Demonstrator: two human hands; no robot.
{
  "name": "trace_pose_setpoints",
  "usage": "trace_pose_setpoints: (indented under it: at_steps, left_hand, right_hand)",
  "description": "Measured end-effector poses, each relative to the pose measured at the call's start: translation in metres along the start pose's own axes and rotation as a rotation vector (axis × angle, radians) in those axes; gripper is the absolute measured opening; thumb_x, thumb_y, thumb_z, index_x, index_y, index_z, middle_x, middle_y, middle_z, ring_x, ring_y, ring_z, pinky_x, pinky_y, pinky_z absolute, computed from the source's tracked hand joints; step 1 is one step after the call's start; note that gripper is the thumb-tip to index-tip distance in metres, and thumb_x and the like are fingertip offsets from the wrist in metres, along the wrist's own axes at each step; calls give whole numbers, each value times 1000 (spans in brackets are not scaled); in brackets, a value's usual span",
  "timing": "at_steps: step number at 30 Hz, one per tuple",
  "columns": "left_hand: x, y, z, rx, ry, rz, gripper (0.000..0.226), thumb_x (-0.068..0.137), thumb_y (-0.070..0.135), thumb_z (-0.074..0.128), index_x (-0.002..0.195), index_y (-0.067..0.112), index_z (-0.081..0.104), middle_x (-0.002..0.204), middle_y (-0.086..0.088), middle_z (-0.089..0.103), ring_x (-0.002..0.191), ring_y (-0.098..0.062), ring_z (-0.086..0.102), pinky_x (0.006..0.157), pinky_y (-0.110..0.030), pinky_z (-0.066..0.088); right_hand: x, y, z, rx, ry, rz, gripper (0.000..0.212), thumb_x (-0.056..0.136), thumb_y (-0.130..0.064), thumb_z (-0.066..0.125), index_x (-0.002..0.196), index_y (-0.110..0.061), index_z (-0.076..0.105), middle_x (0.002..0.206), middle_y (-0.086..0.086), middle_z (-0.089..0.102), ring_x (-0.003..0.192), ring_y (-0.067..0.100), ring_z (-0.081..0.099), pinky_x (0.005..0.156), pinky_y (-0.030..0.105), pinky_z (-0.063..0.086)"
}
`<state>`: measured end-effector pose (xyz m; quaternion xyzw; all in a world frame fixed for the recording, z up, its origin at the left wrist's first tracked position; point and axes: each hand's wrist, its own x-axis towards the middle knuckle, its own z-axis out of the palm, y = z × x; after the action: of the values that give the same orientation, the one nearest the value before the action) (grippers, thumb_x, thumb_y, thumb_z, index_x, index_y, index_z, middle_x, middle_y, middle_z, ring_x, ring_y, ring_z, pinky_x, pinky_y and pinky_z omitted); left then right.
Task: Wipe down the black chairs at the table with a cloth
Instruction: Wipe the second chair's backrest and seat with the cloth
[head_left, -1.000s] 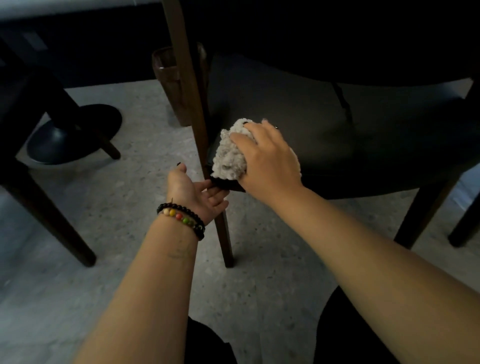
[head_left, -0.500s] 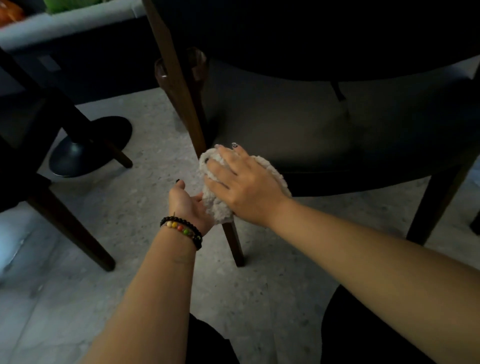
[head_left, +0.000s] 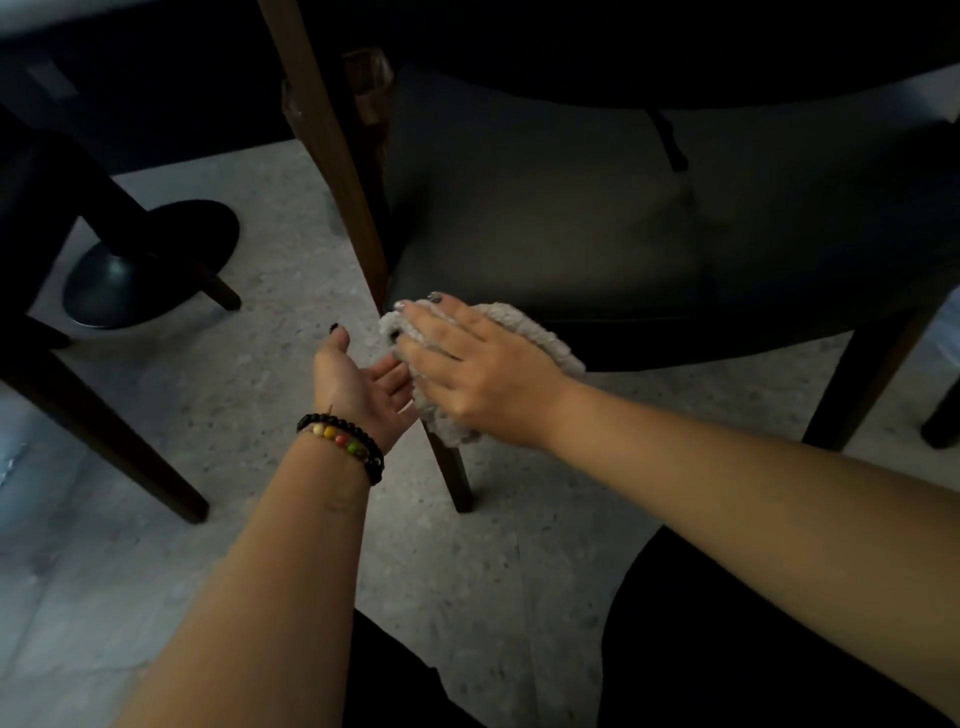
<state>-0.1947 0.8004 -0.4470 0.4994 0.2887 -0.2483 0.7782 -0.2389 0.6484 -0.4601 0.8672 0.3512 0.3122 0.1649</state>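
A black chair (head_left: 545, 223) with a dark padded seat and brown wooden legs stands in front of me. My right hand (head_left: 478, 374) lies flat on a fluffy grey cloth (head_left: 527, 326), fingers spread, pressing it onto the seat's front left corner above the front leg (head_left: 453, 470). The cloth hangs down over the seat edge below that hand. My left hand (head_left: 358, 379), with bead bracelets at the wrist, is held palm up just left of the corner. Its fingertips reach under the cloth and it holds nothing.
A dark round tabletop (head_left: 675, 57) overhangs the chair's far side. The table's black pedestal base (head_left: 150, 260) sits on the speckled floor at the left. Another chair's dark leg (head_left: 104, 431) slants across the left. My dark-clothed knees fill the bottom edge.
My right hand has drawn the cloth from the seat's left corner forward and down over the front edge. My left hand has stayed beneath the corner, palm up.
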Motion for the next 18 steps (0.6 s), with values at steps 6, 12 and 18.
trace_pose_setpoints:
  at_steps: [6, 12, 18]
  left_hand:
    - [4, -5, 9, -59, 90, 26, 64, 90, 61, 41, 116, 6, 59, 115, -14, 66, 109, -29, 59, 98, -43, 45]
    - [-3, -23, 26, -24, 124, 60, 57, 82, 62, 58, 107, 11, 58, 103, -8, 70, 97, -25, 66, 78, -42, 50]
    - [-11, -48, 54, -70, 21, 87, 70, 75, 71, 60, 122, 20, 56, 114, -7, 66, 99, -26, 66, 84, -43, 53]
  right_hand:
    - [-24, 11, -1, 68, 39, -14, 29, 96, -5, 49, 121, 0, 64, 135, 18, 57, 136, 40, 41, 115, 51, 30]
    - [-90, 48, -17, 48, 34, -125, 25, 100, -5, 49, 109, -7, 72, 131, 13, 62, 133, 38, 46, 114, 50, 30]
    - [-111, 69, -22, 67, 40, -204, 20, 97, -6, 59, 111, -8, 72, 130, 13, 63, 133, 37, 46, 111, 51, 36]
